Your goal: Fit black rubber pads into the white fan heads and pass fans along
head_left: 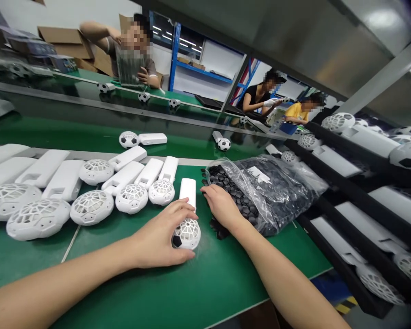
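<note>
Right now, your hands and the piece between them:
Left hand [160, 240]: fingers curled over the ball-shaped head of a white handheld fan [187, 214], steadying it on the green table [198, 283].
Right hand [222, 208]: fingers loosely together, resting on the heap of small black pieces [238, 194] spilling from the clear bag [277, 187]; whether it pinches one, you cannot tell.
Fan: lying flat, handle pointing away from you, one black patch fitted in the lattice.
Handling: likely light, hollow, stiff plastic; the open lattice looks crushable.
Grip: hold the head's rim or the solid handle.
Black pieces: tiny, smooth, easily scattered.
</note>
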### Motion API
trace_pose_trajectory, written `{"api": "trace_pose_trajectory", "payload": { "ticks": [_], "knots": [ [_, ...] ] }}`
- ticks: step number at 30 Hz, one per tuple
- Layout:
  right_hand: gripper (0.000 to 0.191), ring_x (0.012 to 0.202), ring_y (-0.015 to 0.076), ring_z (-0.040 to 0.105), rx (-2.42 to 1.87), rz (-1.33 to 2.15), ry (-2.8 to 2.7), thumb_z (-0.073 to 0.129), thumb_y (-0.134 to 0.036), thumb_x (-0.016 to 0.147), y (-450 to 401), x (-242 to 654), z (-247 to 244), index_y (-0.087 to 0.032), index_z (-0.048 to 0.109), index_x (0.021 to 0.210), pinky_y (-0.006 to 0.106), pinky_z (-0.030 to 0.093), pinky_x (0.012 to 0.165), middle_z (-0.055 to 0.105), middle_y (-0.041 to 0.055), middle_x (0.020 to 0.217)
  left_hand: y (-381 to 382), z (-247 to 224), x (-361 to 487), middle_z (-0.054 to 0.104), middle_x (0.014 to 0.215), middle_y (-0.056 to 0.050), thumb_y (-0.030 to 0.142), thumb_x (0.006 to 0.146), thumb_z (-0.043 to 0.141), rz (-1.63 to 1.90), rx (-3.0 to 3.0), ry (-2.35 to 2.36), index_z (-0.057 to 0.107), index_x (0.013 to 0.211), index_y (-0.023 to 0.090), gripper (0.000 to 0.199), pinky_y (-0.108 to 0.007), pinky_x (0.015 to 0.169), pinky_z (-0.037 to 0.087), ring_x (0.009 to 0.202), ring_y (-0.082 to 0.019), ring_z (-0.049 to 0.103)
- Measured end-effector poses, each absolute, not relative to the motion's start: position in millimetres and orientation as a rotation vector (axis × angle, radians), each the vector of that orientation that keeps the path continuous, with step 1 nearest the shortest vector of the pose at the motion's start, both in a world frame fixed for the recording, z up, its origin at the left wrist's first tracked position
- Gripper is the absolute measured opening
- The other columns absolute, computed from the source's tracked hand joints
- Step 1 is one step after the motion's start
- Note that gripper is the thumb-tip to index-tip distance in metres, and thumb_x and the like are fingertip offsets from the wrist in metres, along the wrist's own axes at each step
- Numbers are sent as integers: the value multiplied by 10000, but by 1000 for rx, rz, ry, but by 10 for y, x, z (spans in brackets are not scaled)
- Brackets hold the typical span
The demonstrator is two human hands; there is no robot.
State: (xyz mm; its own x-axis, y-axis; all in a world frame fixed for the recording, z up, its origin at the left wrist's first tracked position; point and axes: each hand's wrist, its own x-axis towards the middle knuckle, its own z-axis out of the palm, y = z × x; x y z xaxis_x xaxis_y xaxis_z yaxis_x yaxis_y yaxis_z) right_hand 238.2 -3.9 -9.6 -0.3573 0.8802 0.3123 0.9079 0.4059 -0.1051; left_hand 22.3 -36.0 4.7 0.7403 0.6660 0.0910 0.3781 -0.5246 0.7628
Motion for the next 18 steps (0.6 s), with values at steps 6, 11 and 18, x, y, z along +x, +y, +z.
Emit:
{"api": "trace_pose_trajectory", "payload": {
  "ticks": [6, 11, 18],
  "knots": [
    [34, 721, 142, 611, -1264, 491, -1940, 604, -186, 795, -167, 2403, 113, -187, 626, 820, 271, 508, 669, 651, 4, 765, -269, 96, 226, 387, 1336, -88, 201, 673, 610, 511, 2155, 881, 486, 1206, 221, 548, -424, 1089, 275, 1313, -269, 304],
    [137, 825, 135, 606, -913, 642, -2134, 543, -170, 856, -303, 2345, 170, -220, 669, 873, 284, 502, 758, 639, 25, 865, -186, 148, 135, 479, 1287, -59, 146, 665, 582, 477, 2095, 859, 417, 1279, 226, 641, -394, 1037, 361, 1212, -251, 443],
    [87, 806, 140, 616, -712, 523, -2320, 556, -173, 858, -405, 2214, 123, -220, 629, 858, 302, 480, 777, 673, 3, 807, -185, 125, 111, 462, 1323, -39, 144, 684, 565, 462, 2075, 813, 379, 1297, 232, 647, -376, 1033, 368, 1215, -233, 438]
  ]
}}
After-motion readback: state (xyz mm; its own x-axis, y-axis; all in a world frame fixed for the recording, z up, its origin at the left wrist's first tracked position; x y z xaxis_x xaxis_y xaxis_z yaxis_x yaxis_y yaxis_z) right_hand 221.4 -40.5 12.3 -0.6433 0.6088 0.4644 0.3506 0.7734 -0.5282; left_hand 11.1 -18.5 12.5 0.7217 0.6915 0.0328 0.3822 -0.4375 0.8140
